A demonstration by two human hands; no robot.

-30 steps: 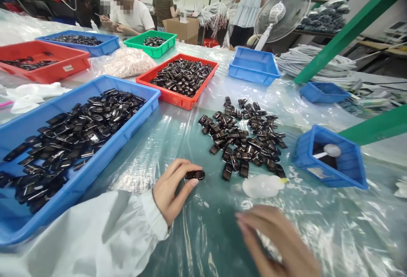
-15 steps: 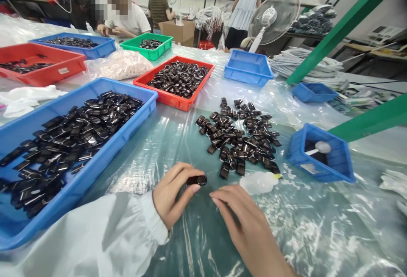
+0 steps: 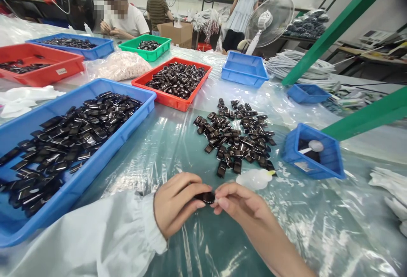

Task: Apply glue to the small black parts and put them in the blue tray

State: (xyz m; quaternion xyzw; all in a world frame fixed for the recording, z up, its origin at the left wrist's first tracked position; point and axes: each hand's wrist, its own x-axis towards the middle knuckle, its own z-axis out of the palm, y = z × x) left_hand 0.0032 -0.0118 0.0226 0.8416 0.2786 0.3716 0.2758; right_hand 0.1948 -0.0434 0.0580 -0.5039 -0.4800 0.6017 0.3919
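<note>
My left hand [image 3: 176, 205] grips a small glossy black plastic piece [image 3: 208, 197] between thumb and fingers, just above the table. My right hand [image 3: 246, 207] is closed in a pinch at the right end of that piece. A tiny pale bit shows at its fingertips, too small to name. Beyond the hands lies a loose pile of similar black pieces [image 3: 241, 137]. A translucent squeeze bottle with a yellow tip [image 3: 254, 179] lies on its side between the pile and my right hand.
A long blue tray [image 3: 127, 135] of black pieces stands at the left, and a red tray [image 3: 178, 104] of them behind. A small blue bin [image 3: 313, 169] with a white spoon stands right, near a green post [image 3: 365, 120]. A co-worker [image 3: 130, 20] sits across the table.
My right hand has closed its fingers and come up against the end of the black piece. My left hand has moved slightly right and down with the piece.
</note>
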